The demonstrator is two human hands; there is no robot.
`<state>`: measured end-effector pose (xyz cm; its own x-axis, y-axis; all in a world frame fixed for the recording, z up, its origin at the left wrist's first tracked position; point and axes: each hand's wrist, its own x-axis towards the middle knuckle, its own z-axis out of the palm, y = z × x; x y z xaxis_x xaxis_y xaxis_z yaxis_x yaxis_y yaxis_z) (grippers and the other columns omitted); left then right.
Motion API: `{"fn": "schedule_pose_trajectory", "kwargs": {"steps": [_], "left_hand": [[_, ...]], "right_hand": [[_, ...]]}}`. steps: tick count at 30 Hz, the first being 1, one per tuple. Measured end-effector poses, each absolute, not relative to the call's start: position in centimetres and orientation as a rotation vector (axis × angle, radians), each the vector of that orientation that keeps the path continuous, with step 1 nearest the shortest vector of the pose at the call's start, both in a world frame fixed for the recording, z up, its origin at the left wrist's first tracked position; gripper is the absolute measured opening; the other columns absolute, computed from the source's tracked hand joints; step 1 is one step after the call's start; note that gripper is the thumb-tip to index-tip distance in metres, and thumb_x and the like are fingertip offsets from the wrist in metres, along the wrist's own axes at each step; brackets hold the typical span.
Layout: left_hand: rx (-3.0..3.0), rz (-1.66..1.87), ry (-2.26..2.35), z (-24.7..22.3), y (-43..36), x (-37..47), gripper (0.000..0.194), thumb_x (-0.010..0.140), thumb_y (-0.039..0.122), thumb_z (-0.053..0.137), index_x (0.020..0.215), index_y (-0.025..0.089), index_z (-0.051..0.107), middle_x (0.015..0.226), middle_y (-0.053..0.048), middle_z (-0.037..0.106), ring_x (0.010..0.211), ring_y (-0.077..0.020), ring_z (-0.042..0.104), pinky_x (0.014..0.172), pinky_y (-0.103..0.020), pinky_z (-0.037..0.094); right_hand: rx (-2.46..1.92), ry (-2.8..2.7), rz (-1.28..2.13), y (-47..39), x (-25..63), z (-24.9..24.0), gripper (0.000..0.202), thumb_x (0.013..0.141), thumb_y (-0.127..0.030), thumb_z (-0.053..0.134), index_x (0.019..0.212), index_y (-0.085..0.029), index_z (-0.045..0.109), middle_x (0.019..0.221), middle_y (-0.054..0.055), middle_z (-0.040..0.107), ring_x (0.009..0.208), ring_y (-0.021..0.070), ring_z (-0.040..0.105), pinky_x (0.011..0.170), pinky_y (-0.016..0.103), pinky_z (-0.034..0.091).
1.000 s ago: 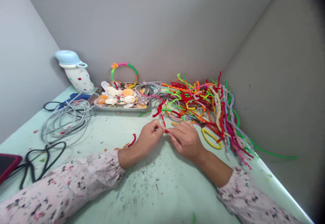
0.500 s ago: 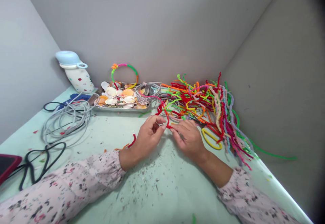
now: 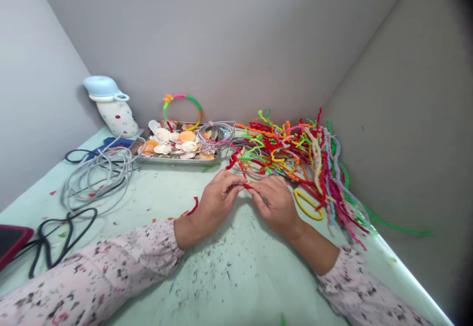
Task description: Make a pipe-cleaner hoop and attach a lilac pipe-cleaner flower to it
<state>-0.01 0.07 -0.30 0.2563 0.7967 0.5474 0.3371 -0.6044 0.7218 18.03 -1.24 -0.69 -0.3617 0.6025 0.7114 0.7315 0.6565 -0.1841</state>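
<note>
Between my fingertips is a red pipe cleaner (image 3: 247,186), with a length running up from it toward a pink strand behind. My left hand (image 3: 218,195) pinches it from the left, thumb against index finger. From the right, my right hand (image 3: 275,200) pinches the same red piece, fingers curled. The two pinches almost touch. Just behind and to the right lies a heap of coloured pipe cleaners (image 3: 291,148). Scissors with yellow handles (image 3: 308,204) rest beside my right hand, their blades partly covered by the heap.
A metal tray (image 3: 173,160) of seashells (image 3: 162,135) stands at the back, a coloured pipe-cleaner ring (image 3: 201,106) upright in it. To the left are a bottle (image 3: 116,114), coiled grey cable (image 3: 96,178), black cord (image 3: 46,239) and a red-edged device (image 3: 15,242). Grey walls surround the table.
My left thumb and index finger have closed together on the red pipe cleaner; they were a little apart before. My right hand has stayed almost still.
</note>
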Motion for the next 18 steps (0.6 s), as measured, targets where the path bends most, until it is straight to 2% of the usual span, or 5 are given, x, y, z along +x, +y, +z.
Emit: {"fn": "schedule_pose_trajectory", "kwargs": {"steps": [18], "left_hand": [[2.196,1.276,1.095,-0.18,-0.13,-0.19,0.012,0.089,0.016,0.053,0.095,0.019,0.062,0.090,-0.003,0.060,0.087,-0.0146,0.057,0.078,-0.028,0.048]], "right_hand": [[-1.014,-2.096,-0.308,-1.48,17.96,-0.23,0.014,0.088,-0.019,0.054,0.094,-0.019,0.067,0.081,0.005,0.068,0.088,0.0197,0.058,0.082,0.036,0.040]]}}
